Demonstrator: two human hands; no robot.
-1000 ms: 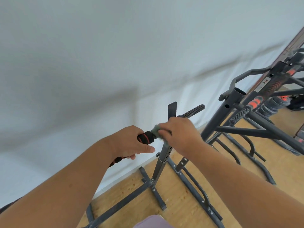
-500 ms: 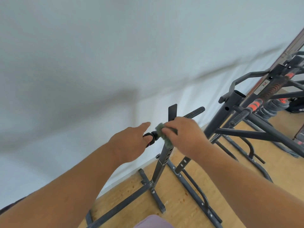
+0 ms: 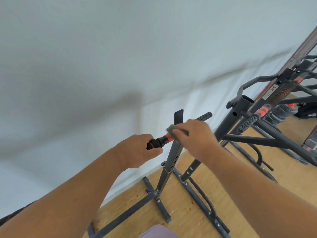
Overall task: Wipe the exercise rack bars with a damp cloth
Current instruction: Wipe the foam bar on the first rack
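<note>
We're gripping the near end of the bar (image 3: 163, 140) with the left hand (image 3: 137, 150), fingers curled round the black collar. Half a second back that hand was spread and only reaching; now it's clamping again, so the bar is being steadied for the next stroke.

Just right of it, the upright (image 3: 171, 157) is crossing under the bar. The orange sleeve is now showing between the hands; a moment ago the cloth was covering it.

The right hand (image 3: 197, 136) is pinching the cloth (image 3: 171, 129) onto the bar, just past the upright. It's been sliding away from the left hand, toward the threaded far end, so we're judging the near section done and the far one pending.

Further right, the second rack (image 3: 243, 117) is standing well apart, untouched.
</note>
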